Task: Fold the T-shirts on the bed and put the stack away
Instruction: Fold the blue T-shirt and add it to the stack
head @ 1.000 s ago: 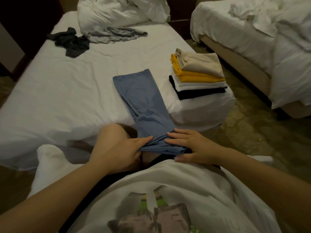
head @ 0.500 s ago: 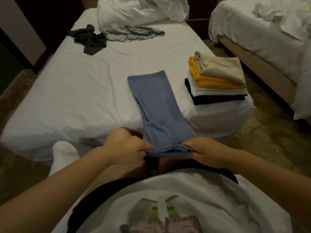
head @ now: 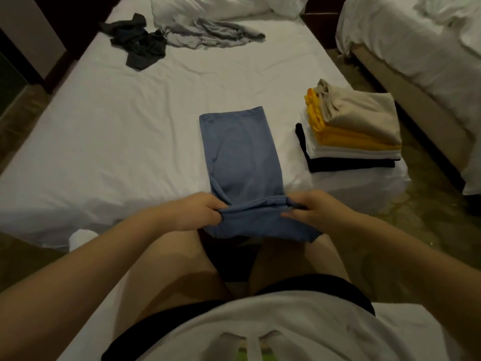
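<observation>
A blue T-shirt (head: 242, 157), folded into a long strip, lies on the white bed (head: 117, 131) with its near end hanging over the bed's edge. My left hand (head: 192, 212) pinches the strip's left side at the edge, and my right hand (head: 309, 207) pinches its right side. A raised fold runs between them. To the right, at the bed's corner, sits a stack of folded shirts (head: 351, 131): beige on top, then yellow, white and black. Unfolded dark (head: 140, 48) and grey (head: 210, 35) shirts lie crumpled at the far end.
A rumpled white duvet (head: 208, 6) is piled at the head of the bed. A second bed (head: 416, 48) with white bedding stands to the right across a narrow strip of floor (head: 429, 217). Dark furniture lines the far left.
Both hands closed on the blue shirt's near end and lifted it into a fold over the bed's edge. The camera moved closer and tilted down.
</observation>
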